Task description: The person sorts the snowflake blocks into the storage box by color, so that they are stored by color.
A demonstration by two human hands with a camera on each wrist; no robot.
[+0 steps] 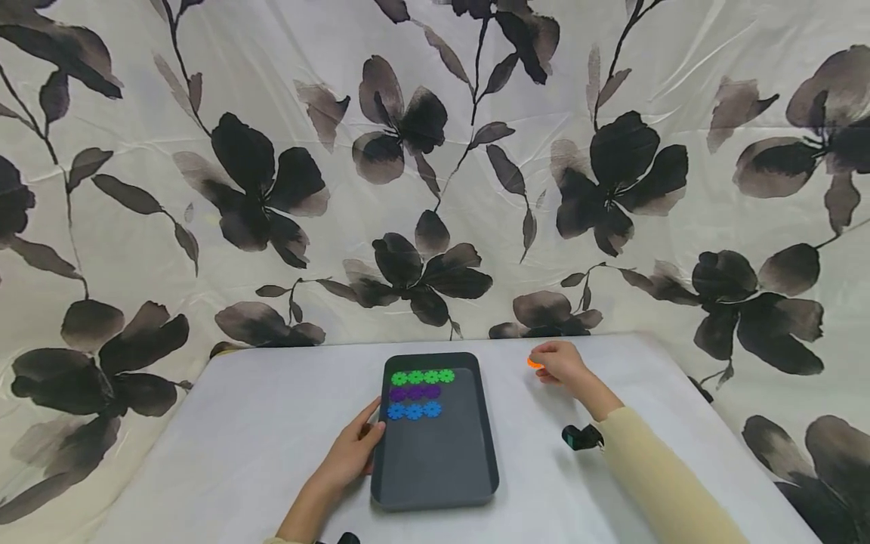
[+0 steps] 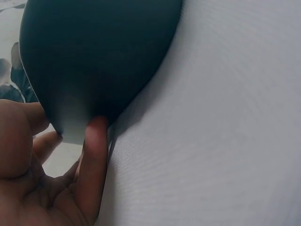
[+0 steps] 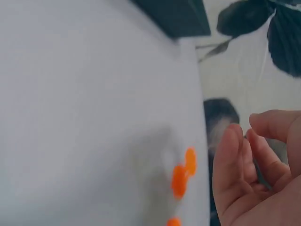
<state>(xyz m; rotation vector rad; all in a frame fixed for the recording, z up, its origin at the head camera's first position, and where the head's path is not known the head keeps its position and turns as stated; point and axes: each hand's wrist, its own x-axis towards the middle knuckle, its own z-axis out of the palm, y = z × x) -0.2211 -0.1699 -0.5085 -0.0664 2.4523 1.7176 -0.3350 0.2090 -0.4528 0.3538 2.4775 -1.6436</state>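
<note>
A dark grey tray (image 1: 435, 472) lies lengthwise on the table, with rows of flower-shaped plastic pieces near its far end. Several green pieces (image 1: 423, 376) form the top row, then three purple pieces (image 1: 415, 392), then three blue pieces (image 1: 414, 410). My left hand (image 1: 350, 453) grips the tray's left edge, its thumb (image 2: 96, 146) against the wall. At the table's far right, my right hand (image 1: 563, 364) hovers over orange pieces (image 3: 179, 181). In the right wrist view its fingertips are bent close together, nothing visible between them, apart from the orange pieces.
The white-covered table (image 1: 258, 423) ends at a floral curtain (image 1: 516, 151) hanging behind it. A black wrist camera (image 1: 581, 437) sits by the right sleeve (image 1: 659, 468).
</note>
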